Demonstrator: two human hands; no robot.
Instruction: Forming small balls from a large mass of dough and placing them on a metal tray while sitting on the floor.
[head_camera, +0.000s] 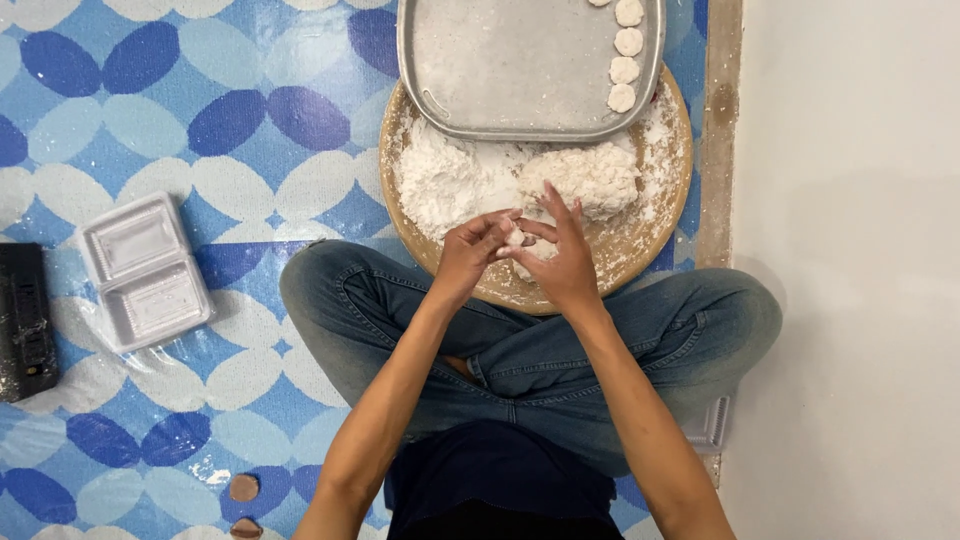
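I sit cross-legged in jeans on a patterned mat. My left hand (472, 252) and my right hand (560, 258) meet over the near edge of a round wooden board (655, 232) and pinch a small white piece of dough (528, 246) between the fingers of both. Just beyond the hands lies a rough lump of dough (590, 178), with a heap of loose flour (440, 180) on its left. A square metal tray (500, 70) rests across the board's far side, and several flat round dough discs (624, 70) line its right edge.
A clear plastic two-compartment container (142, 270) lies open on the blue and white mat at left. A black device (25, 320) sits at the far left edge. Two small brown round things (243, 488) lie near my left elbow. Pale bare floor (850, 300) runs along the right.
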